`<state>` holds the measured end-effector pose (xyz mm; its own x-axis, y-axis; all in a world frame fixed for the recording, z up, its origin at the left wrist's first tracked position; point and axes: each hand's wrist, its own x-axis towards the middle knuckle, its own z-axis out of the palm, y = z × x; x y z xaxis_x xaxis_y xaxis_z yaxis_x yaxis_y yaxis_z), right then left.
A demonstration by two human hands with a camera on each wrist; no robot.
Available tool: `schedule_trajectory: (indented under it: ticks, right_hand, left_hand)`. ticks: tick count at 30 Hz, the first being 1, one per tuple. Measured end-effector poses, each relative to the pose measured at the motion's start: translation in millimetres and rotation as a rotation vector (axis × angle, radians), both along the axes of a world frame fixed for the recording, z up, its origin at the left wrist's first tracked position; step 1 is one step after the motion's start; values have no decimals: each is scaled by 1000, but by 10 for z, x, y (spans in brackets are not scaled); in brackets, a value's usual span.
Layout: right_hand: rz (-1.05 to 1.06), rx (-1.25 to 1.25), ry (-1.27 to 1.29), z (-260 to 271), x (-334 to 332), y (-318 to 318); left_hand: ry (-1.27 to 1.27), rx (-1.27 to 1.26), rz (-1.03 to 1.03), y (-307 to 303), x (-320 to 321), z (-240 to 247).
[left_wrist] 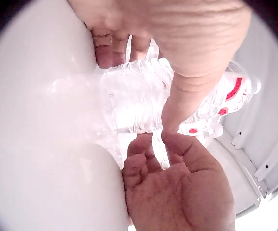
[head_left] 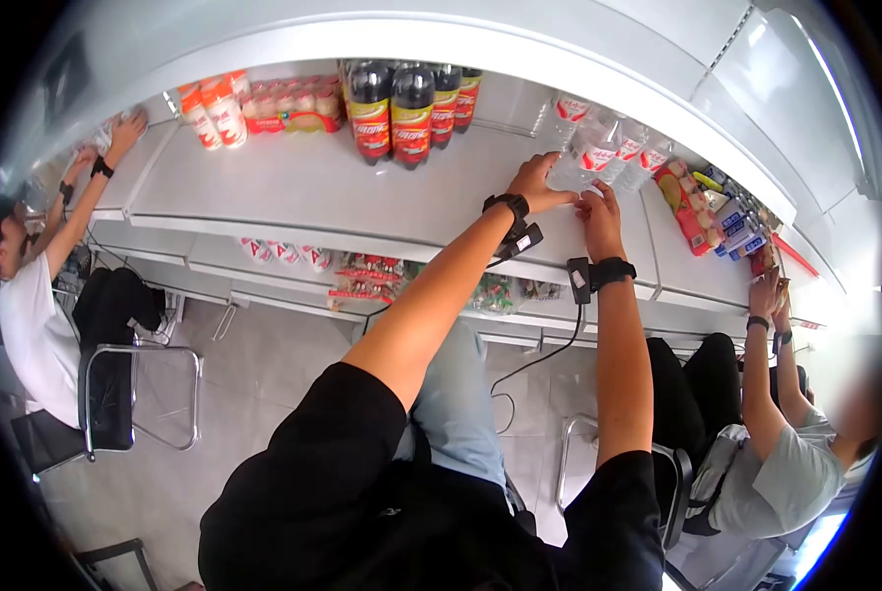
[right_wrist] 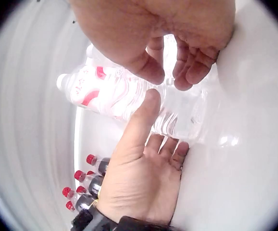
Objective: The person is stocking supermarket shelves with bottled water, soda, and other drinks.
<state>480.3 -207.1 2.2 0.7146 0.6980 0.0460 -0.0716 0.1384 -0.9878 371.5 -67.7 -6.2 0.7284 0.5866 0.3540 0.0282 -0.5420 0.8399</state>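
White shelf (head_left: 293, 182): clear red-labelled bottle (head_left: 591, 158) between left grip (head_left: 538, 184) and right grip (head_left: 602, 222)

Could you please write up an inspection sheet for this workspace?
Surface: white shelf, bare between the cola bottles and clear bottles.
Job's things: clear bottles with red-and-white labels, grouped upright.
Clutter: cola bottles, orange-capped bottles and a pack of small bottles share the shelf.
Hands: left hand has thumb and fingers around the front clear bottle; right hand is beside it, contact unclear.
Cables: black cable hangs from the right wrist.
Surroundings: one seated person at left, another person at right; grey floor.
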Motion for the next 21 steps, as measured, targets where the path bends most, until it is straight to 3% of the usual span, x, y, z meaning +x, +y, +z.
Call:
schedule_trajectory:
  ticks: [5, 8, 10, 12, 16, 19, 20, 21]
  right_hand:
    - [94, -62, -72, 87, -275, -273]
    - [174, -95, -56, 231, -592, -661]
    - [266, 8, -157, 349, -870, -1070]
    - [286, 115, -244, 549, -1420, -1611]
    - [81, 124, -383, 582, -1838, -2223]
    - [-55, -178, -825, 517, -1756, -2604]
    - [-106, -396, -822, 495, -1834, -2712]
    - [-68, -432, -842, 426, -1847, -2771]
  left_hand:
    - [-21, -126, -46, -103, -210, -111]
    - [-187, -155, -311, -209, -519, -144]
    - [-147, -256, -464, -606, -1108, 276]
    - [-87, -363, -615, -1111, -1622, 292]
    - [-17, -1, -593, -1614, -1990, -113]
    - [182, 269, -579, -1817, -2049, -408]
    - [219, 292, -608, -1844, -2027, -507]
    - [259, 314, -634, -1863, -2007, -614]
